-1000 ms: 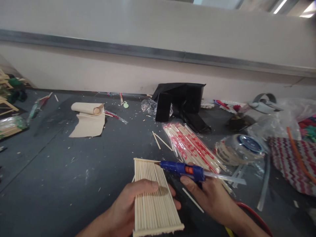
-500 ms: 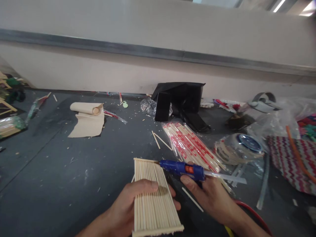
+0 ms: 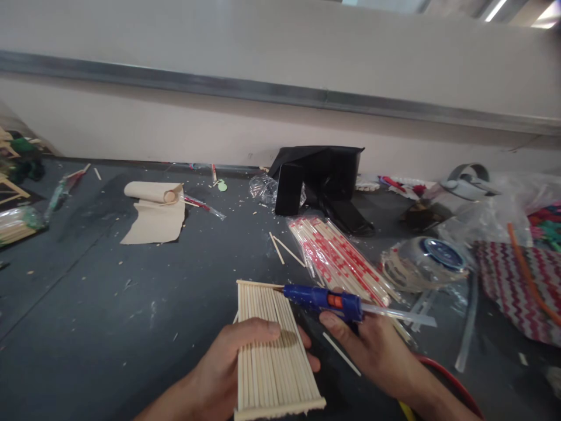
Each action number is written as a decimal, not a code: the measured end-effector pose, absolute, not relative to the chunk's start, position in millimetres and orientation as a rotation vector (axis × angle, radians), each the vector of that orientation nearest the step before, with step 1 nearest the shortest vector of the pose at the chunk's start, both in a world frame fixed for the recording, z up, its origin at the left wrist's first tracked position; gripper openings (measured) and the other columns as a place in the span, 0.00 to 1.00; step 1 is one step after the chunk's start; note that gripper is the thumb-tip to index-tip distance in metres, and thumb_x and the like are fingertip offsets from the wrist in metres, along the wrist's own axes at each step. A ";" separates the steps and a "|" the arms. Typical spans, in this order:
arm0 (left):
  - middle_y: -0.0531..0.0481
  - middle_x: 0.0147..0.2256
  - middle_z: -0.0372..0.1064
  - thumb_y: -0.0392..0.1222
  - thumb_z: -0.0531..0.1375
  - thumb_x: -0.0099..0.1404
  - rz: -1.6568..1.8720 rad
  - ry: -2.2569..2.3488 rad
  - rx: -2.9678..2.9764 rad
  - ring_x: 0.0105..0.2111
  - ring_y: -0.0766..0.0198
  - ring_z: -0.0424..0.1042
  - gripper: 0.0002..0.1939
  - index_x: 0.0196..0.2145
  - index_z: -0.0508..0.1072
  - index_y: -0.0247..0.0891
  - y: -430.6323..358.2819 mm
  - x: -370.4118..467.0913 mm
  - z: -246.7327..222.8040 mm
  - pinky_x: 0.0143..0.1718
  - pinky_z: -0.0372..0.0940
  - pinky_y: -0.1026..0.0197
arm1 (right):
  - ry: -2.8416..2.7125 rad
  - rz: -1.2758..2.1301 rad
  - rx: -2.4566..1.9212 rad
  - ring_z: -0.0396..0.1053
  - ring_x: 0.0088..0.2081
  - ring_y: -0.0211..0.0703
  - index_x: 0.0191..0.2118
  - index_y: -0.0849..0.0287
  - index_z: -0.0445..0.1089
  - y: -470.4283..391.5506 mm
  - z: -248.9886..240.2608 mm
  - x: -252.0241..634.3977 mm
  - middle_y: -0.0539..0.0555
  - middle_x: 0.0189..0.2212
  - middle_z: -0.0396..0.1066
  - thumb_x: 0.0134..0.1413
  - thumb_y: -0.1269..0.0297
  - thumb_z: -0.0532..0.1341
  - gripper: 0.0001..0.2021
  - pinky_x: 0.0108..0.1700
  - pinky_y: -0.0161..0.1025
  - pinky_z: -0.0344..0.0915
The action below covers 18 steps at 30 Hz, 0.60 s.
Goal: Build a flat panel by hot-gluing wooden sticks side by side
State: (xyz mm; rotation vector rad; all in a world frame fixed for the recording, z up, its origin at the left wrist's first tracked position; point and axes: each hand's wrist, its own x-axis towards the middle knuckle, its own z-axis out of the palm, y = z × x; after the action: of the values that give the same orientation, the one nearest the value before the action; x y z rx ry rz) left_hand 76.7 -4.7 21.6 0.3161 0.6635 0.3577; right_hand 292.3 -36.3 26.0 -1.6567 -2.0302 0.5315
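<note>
L hand (image 3: 225,359) grips stick panel (image 3: 272,377), prob. light, stiff, a bit fragile, best held mid-length; R hand (image 3: 377,346) holds glue gun (image 3: 307,297).

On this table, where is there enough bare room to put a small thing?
The widest bare patch of the dark table lies between the left hand and the paper roll, though crumbs dot it. The right side is crowded: packaged sticks, clear rods, striped cloth.

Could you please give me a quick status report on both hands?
Left hand gripping stick panel. Right hand holding blue glue gun, nozzle at panel's far end. Loose stick lying near right hand.
</note>
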 end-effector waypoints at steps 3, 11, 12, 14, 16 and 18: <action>0.29 0.37 0.75 0.49 0.58 0.52 0.360 0.671 0.311 0.34 0.51 0.75 0.26 0.40 0.76 0.23 -4.9 76.8 23.2 0.37 0.69 0.51 | -2.025 0.515 -1.663 0.70 0.34 0.44 0.34 0.56 0.68 -35.9 25.2 292.3 0.52 0.31 0.73 0.63 0.57 0.50 0.13 0.36 0.40 0.67; 0.29 0.37 0.75 0.47 0.57 0.55 0.371 0.635 0.306 0.34 0.51 0.75 0.24 0.41 0.75 0.22 -6.6 75.6 21.7 0.38 0.69 0.50 | -2.042 0.482 -1.652 0.70 0.32 0.43 0.32 0.56 0.68 -34.8 28.9 291.2 0.52 0.30 0.73 0.62 0.58 0.50 0.13 0.36 0.39 0.67; 0.29 0.37 0.75 0.47 0.56 0.55 0.372 0.630 0.299 0.34 0.51 0.75 0.25 0.41 0.75 0.22 -6.5 75.8 21.6 0.38 0.69 0.50 | -2.045 0.476 -1.652 0.70 0.33 0.43 0.32 0.57 0.67 -35.0 29.2 291.3 0.52 0.30 0.73 0.62 0.59 0.50 0.13 0.36 0.39 0.67; 0.28 0.37 0.75 0.47 0.56 0.55 0.378 0.631 0.282 0.33 0.51 0.75 0.25 0.41 0.75 0.22 -6.3 76.5 21.9 0.36 0.69 0.51 | -2.045 0.468 -1.659 0.70 0.33 0.44 0.32 0.57 0.67 -35.2 29.3 291.4 0.52 0.30 0.73 0.62 0.58 0.50 0.13 0.37 0.40 0.68; 0.28 0.37 0.75 0.47 0.56 0.54 0.386 0.639 0.282 0.33 0.51 0.75 0.25 0.41 0.75 0.22 -6.1 77.0 22.4 0.36 0.69 0.52 | -2.044 0.477 -1.665 0.70 0.32 0.43 0.33 0.56 0.67 -35.0 28.9 291.5 0.52 0.30 0.73 0.62 0.58 0.50 0.13 0.37 0.40 0.68; 0.28 0.37 0.75 0.47 0.56 0.54 0.387 0.647 0.287 0.33 0.51 0.75 0.25 0.41 0.75 0.22 -6.1 77.0 22.6 0.36 0.69 0.52 | -2.046 0.487 -1.666 0.70 0.32 0.44 0.33 0.56 0.67 -34.4 28.4 291.6 0.53 0.30 0.73 0.63 0.57 0.49 0.13 0.37 0.40 0.68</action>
State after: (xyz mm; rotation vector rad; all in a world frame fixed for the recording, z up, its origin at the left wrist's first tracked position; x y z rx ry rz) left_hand 77.0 -6.1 22.6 0.2871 0.6466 0.3867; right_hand 291.6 -34.4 28.4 -1.6659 -2.0458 0.4868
